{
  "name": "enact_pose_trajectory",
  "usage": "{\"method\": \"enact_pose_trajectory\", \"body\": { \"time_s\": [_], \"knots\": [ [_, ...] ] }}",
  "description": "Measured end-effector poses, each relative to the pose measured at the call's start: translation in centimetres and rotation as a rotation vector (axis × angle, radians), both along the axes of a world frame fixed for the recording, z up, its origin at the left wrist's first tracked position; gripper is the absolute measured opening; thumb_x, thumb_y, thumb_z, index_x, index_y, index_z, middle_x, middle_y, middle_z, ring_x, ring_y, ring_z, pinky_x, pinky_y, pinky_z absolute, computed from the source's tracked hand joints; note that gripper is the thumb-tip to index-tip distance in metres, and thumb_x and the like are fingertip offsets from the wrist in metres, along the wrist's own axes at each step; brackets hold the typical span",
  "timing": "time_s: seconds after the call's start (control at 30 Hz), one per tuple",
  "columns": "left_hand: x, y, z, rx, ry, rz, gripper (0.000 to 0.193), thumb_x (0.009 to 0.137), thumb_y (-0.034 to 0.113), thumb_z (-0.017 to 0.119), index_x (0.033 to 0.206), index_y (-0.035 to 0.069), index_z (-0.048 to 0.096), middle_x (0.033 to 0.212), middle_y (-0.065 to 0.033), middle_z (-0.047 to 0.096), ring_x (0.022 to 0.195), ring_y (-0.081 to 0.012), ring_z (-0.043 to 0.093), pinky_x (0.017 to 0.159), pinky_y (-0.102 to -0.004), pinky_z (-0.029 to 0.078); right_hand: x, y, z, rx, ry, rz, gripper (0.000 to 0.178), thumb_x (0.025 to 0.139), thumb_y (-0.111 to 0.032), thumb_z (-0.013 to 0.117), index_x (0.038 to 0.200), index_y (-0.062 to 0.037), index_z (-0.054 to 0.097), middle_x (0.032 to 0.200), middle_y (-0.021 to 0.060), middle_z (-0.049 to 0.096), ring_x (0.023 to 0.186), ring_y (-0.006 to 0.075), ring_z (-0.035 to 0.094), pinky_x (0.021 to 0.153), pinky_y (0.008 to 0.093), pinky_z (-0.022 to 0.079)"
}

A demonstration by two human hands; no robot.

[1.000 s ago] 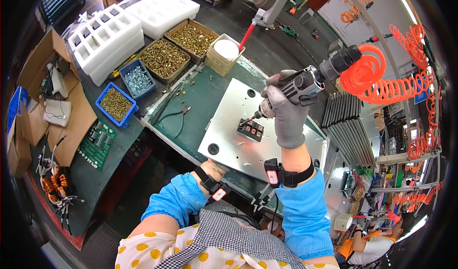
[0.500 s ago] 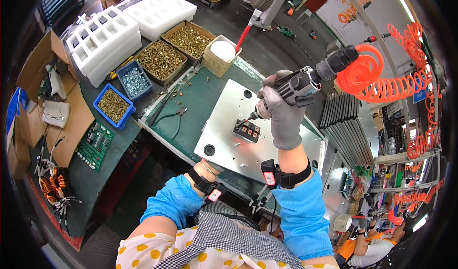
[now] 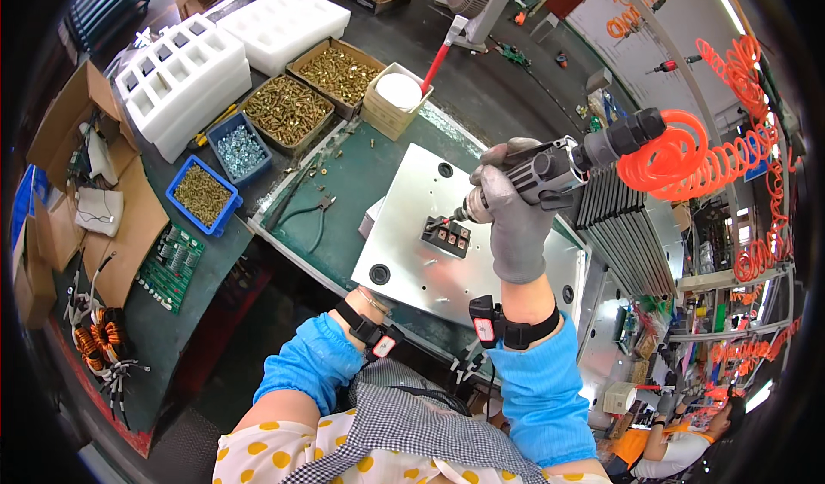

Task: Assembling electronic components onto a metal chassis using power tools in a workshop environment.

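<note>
My right hand (image 3: 516, 226), in a grey glove, is wrapped round a grey and black air screwdriver (image 3: 537, 177). The tool leans well over to the right, and its bit points at the left end of a black terminal block (image 3: 446, 237). That block, with several copper-coloured contacts, sits on a silver metal plate (image 3: 412, 196). My left hand goes in beneath the plate's near edge; only the wrist (image 3: 368, 304) shows, so its fingers are hidden. An orange coiled air hose (image 3: 679, 153) runs from the tool's rear.
Pliers (image 3: 314, 219) lie on the green bench left of the plate. Beyond are boxes of brass-coloured screws (image 3: 288, 110), blue bins (image 3: 202, 194) of small hardware, white foam trays (image 3: 185, 76) and a red-handled hammer (image 3: 443, 54). A circuit board (image 3: 176, 265) lies left; dark metal bars (image 3: 627, 231) stand right.
My right hand has shifted slightly right and nearer, tipping the screwdriver lower, with its rear end farther right. The plate has moved very slightly. My left hand remains beneath the plate.
</note>
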State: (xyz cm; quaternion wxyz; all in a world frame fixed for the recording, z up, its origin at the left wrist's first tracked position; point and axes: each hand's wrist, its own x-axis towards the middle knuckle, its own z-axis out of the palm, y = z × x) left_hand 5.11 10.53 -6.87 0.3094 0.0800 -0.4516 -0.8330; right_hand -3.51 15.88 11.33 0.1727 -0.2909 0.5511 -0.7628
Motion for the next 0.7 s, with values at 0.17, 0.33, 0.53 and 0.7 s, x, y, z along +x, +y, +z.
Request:
{"method": "enact_pose_trajectory", "body": {
  "time_s": [0.17, 0.33, 0.53, 0.7],
  "knots": [
    [-0.2, -0.3, 0.5, -0.020, -0.020, -0.015, 0.052, 0.094, 0.016, 0.052, 0.142, 0.005, 0.035, 0.134, -0.0099, 0.049, 0.119, -0.0198, 0.052, 0.098, -0.0341, 0.046, 0.3, -0.1, 0.2, -0.007, -0.020, -0.022, 0.040, 0.078, 0.007, 0.063, 0.113, -0.0072, 0.049, 0.093, 0.0059, 0.061, 0.064, 0.0096, 0.058, 0.051, 0.0238, 0.048],
    [-0.2, -0.5, 0.7, -0.051, -0.034, -0.037, 0.048, 0.099, 0.021, 0.044, 0.145, 0.007, 0.033, 0.140, -0.0090, 0.046, 0.125, -0.0200, 0.048, 0.103, -0.0352, 0.042, 0.4, -0.4, 0.2, 0.014, 0.007, -0.061, 0.040, 0.078, 0.007, 0.062, 0.112, -0.0074, 0.049, 0.091, 0.0057, 0.061, 0.061, 0.0096, 0.056, 0.048, 0.0245, 0.046],
    [-0.1, -0.6, 0.5, 0.064, 0.094, -0.094, 0.048, 0.103, 0.028, 0.037, 0.147, 0.009, 0.032, 0.144, -0.0090, 0.044, 0.129, -0.0210, 0.046, 0.107, -0.0367, 0.040, 0.1, -0.5, 0.1, -0.002, -0.012, -0.044, 0.040, 0.077, 0.007, 0.063, 0.111, -0.0079, 0.048, 0.090, 0.0052, 0.061, 0.060, 0.0100, 0.055, 0.048, 0.0246, 0.045],
    [-0.2, -0.8, -0.4, 0.120, 0.059, -0.133, 0.048, 0.103, 0.030, 0.037, 0.146, 0.009, 0.032, 0.143, -0.0087, 0.045, 0.128, -0.0220, 0.047, 0.106, -0.0381, 0.041, 0.2, -0.5, 0.1, 0.006, -0.011, -0.057, 0.040, 0.077, 0.007, 0.063, 0.111, -0.0083, 0.049, 0.091, 0.0052, 0.061, 0.060, 0.0097, 0.055, 0.048, 0.0244, 0.045]
  ]
}}
